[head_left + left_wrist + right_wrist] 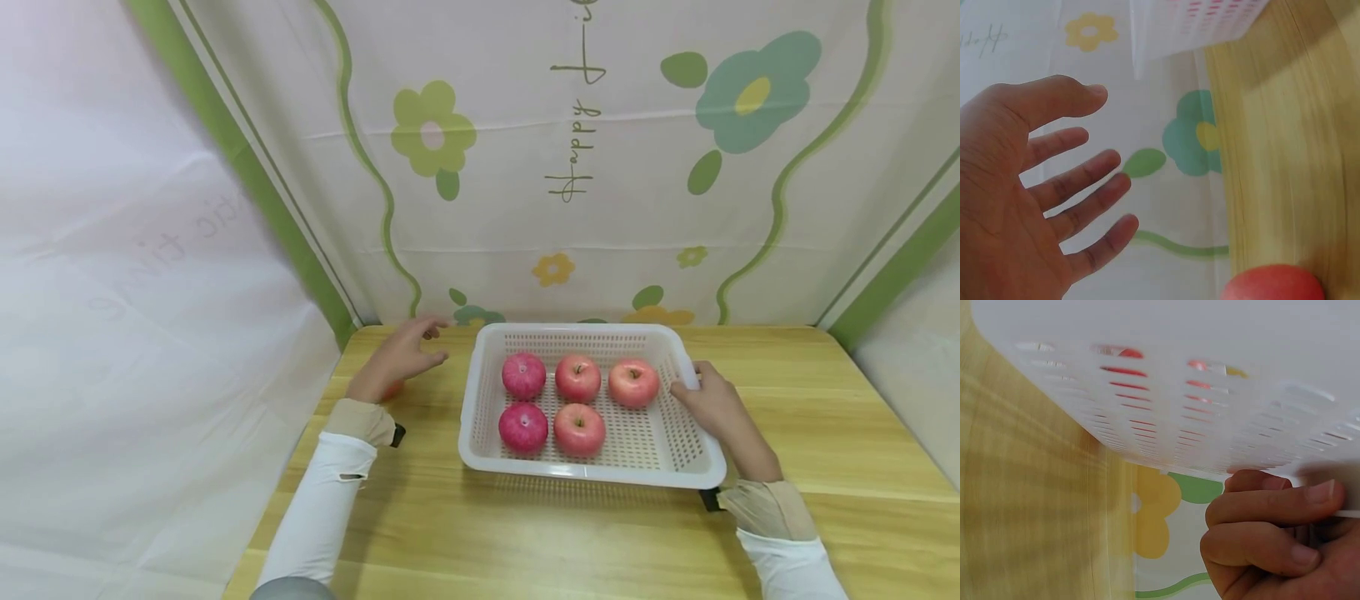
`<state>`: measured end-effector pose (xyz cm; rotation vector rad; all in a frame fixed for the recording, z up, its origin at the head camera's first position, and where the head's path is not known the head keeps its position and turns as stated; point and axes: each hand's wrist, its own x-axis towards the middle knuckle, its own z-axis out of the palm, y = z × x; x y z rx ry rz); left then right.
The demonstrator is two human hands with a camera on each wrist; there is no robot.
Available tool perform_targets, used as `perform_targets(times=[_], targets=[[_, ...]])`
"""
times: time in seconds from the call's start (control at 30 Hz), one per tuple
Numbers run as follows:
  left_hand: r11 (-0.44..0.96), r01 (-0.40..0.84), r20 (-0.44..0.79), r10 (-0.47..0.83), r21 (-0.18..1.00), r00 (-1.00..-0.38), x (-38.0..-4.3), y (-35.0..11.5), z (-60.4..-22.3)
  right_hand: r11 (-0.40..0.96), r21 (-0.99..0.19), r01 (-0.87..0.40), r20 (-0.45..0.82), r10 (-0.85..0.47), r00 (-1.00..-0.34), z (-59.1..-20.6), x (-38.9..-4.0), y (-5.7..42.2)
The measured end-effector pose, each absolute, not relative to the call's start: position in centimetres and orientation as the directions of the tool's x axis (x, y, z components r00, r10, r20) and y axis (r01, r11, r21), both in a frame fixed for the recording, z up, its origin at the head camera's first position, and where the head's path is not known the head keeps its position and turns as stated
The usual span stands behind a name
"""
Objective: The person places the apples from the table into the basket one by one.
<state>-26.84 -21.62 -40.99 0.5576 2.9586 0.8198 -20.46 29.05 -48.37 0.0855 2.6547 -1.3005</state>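
A white plastic basket (570, 473) with slotted walls holds three light red apples (578, 430) and, along its left side, two deep pink round fruits (523, 428). My right hand (716, 408) grips the basket's right rim, thumb over the top and fingers curled beneath the edge in the right wrist view. To the left of the basket, my left hand (405, 354) hovers with fingers spread and holds nothing. Under that wrist a round red fruit (1272, 284) sits on the table, mostly hidden by the arm in the head view.
The wooden table (570, 542) ends at a white cloth backdrop (502, 217) printed with flowers and vines. More white cloth (150, 333) hangs along the left side. Bands with small black devices circle both wrists.
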Motion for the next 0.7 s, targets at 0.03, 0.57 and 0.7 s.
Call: perform_targets(times=[0.03,0.57,0.7], targets=[[0.811,0.331,0.075,0.338,0.483,-0.938,-26.9,-21.8,-41.0,0.615,-0.778,0.132,-0.189,-0.029,-0.981,-48.4,-20.5,29.1],[0.916,0.257,0.049,0.255,0.309,-0.966,-27.1,-25.1,-42.2,0.614,-0.776,0.143,-0.200,-0.025,-0.980,-48.2,-20.5,28.9],[0.920,0.234,0.047,0.231,0.316,-0.972,-26.9,-25.7,-42.6,0.614,-0.776,0.144,-0.202,-0.026,-0.979,-48.2,-20.4,28.9]])
